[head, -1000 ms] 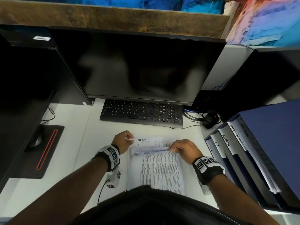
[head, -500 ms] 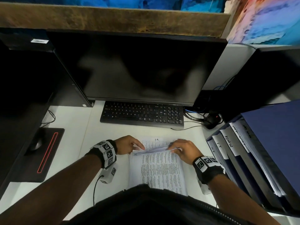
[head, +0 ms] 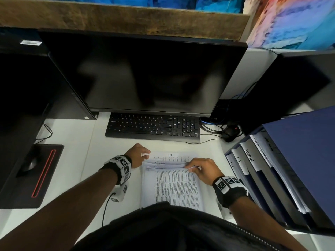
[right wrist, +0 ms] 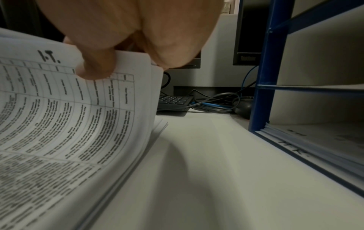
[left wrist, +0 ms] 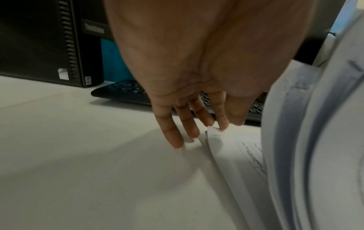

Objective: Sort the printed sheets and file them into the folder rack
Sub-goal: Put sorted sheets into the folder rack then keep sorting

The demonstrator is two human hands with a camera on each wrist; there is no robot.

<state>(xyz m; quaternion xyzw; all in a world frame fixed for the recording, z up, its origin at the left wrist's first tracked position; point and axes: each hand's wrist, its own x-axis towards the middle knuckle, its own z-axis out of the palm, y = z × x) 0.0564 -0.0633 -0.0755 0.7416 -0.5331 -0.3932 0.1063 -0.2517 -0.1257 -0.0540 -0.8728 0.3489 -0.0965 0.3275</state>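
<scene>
White printed sheets (head: 174, 185) lay before the keyboard (head: 153, 126); the right hand (head: 204, 169) pinched their lifted top edges, the left hand (head: 137, 155) relaxed beside them. Sorting underway; next, separating the I.T. sheet.

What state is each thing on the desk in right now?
Paper stack: flat on desk, far ends of top sheets lifted.
I.T. sheet: uncovered at far end.
Right hand: grip pinching the lifted sheets.
Left hand: fingers straight, tips at stack's far left corner.
Folder rack: paper in its slots, ADMIN and I.T. tabs showing.
Monitor: screen dark.
</scene>
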